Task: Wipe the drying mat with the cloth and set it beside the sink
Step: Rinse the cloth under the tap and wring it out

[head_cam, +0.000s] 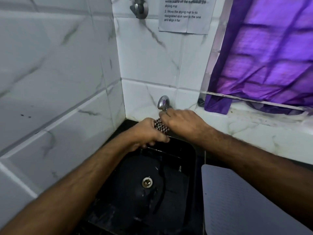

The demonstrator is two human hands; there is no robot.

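A checkered dark-and-white cloth (160,125) is bunched between both hands above the far edge of the black sink (191,167). My left hand (147,131) grips its left end with curled fingers. My right hand (182,122) grips the right end, just below the wall tap (163,102). Most of the cloth is hidden inside the hands. The grey ribbed drying mat (237,209) lies flat on the counter to the right of the sink, partly under my right forearm.
A round metal drain (147,182) sits in the wet sink basin. White marble-pattern tiles (59,82) close in the left and back. A purple curtain (271,56) hangs over the window ledge at right. A paper notice (185,14) is stuck to the back wall.
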